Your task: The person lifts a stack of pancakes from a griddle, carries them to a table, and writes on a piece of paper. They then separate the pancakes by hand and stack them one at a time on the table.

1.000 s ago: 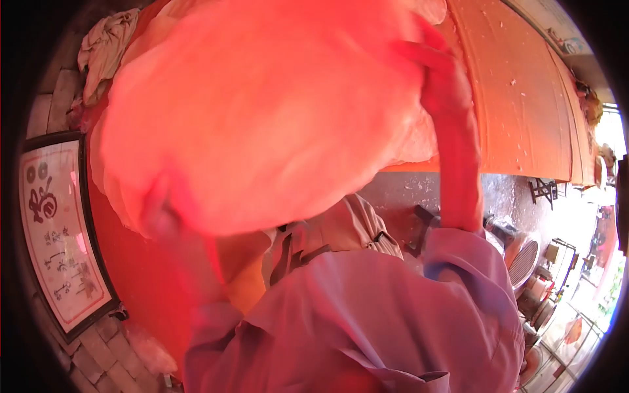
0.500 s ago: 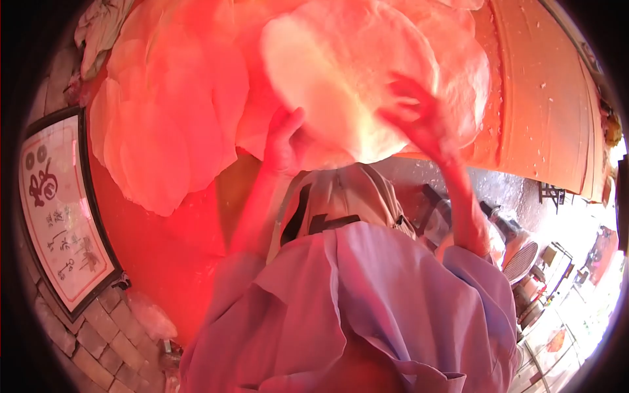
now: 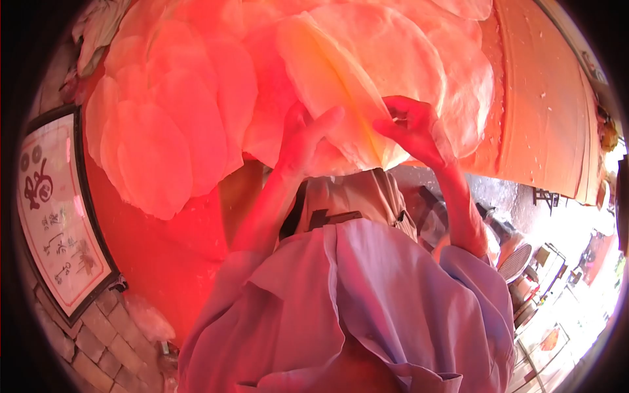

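A thin, pale round wrapper (image 3: 327,72), folded over into a long narrow shape, lies in front of me on a pile of similar wrappers (image 3: 406,52). My left hand (image 3: 304,137) is at its lower left side, thumb stretched out over the sheet and fingers apart. At the right edge of the folded wrapper, my right hand (image 3: 419,128) has its thumb and forefinger curled round the border. Strong red light hides the exact contact of the fingertips.
More overlapping wrappers (image 3: 157,131) hang over the red surface (image 3: 151,255) at left. A framed sign with handwriting (image 3: 59,209) leans beside a brick floor (image 3: 111,334). An orange-covered surface (image 3: 544,98) extends to the right, with racks and clutter (image 3: 547,262) below.
The wrapper has gone from a broad, flat round to a narrow folded shape. My left hand moved slightly right with its thumb extending, and my right hand's spread fingers drew together at the edge.
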### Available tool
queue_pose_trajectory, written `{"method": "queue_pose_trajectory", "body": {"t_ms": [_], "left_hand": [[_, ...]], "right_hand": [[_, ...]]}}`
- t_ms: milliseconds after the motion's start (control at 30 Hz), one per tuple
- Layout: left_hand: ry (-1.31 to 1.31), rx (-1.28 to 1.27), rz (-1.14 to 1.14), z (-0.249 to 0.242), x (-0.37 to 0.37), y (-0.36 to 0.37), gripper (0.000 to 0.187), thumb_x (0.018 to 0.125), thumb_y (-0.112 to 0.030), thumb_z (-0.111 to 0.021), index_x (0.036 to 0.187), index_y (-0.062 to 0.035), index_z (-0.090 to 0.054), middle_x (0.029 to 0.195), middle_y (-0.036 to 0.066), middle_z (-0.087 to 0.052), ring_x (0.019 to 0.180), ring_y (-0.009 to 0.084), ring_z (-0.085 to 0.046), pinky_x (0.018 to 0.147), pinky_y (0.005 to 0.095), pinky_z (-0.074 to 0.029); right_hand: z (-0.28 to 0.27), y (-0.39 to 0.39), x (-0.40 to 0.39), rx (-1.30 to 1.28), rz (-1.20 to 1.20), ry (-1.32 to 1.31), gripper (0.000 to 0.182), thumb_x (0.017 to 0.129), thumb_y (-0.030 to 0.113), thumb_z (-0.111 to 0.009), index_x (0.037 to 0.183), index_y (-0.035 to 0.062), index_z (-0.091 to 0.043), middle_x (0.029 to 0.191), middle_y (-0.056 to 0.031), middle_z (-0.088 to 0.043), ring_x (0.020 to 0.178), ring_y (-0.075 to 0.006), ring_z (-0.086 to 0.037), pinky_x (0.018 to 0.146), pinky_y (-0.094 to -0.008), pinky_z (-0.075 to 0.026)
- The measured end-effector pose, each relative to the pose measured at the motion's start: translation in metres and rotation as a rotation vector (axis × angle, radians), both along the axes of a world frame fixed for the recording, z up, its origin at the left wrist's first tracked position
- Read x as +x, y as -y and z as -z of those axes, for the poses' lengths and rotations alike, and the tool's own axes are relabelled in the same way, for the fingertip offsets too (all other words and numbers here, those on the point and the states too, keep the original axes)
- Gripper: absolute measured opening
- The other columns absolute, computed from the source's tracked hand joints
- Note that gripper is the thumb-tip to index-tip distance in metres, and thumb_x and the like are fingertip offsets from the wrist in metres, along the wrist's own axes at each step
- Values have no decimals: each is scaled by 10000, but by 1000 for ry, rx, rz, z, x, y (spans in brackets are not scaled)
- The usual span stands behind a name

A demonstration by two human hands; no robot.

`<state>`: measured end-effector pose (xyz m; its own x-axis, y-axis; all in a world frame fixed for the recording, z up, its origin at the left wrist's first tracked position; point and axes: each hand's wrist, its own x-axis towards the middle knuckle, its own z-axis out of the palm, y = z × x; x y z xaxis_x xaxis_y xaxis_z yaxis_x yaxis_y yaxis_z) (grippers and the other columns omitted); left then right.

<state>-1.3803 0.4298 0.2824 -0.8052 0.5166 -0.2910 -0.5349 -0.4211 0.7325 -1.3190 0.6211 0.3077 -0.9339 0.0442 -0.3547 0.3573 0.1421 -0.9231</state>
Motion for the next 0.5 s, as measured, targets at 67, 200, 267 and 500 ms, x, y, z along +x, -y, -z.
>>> {"method": "queue_pose_trajectory", "body": {"t_ms": [67, 200, 267, 500], "left_hand": [[-32, -86, -19, 10, 1, -2, 330, 855, -62, -601, 1167, 0, -513, 1094, 72, -581, 1004, 174, -567, 864, 317, -470], [39, -23, -33, 9, 2, -8, 417, 861, -89, -614, 1242, -11, -463, 1148, 81, -554, 1057, 182, -547, 864, 313, -472], [31, 17, -55, 11, 2, -9, 455, 860, -96, -622, 1270, -16, -439, 1168, 88, -541, 1070, 188, -541, 856, 313, -479], [-26, -367, -54, 26, 16, -9, 480, 858, -92, -612, 1293, -6, -430, 1214, 112, -521, 1093, 219, -534, 877, 356, -482]], "right_hand": [[2, -2, -3, -56, -63, 40, 327, 763, 134, -736, 1048, -6, -659, 920, -62, -680, 857, -132, -622, 789, -280, -493], [7, -16, -10, -253, -124, 159, 331, 765, 171, -749, 1030, -7, -662, 916, -65, -677, 851, -131, -622, 774, -281, -487], [12, -23, -14, -316, -116, 205, 321, 769, 173, -749, 1020, -9, -663, 915, -69, -676, 844, -132, -623, 767, -281, -488], [39, -14, -18, -17, -179, 43, 197, 814, 164, -684, 935, 9, -679, 815, -37, -666, 762, -159, -639, 672, -319, -499]]}}
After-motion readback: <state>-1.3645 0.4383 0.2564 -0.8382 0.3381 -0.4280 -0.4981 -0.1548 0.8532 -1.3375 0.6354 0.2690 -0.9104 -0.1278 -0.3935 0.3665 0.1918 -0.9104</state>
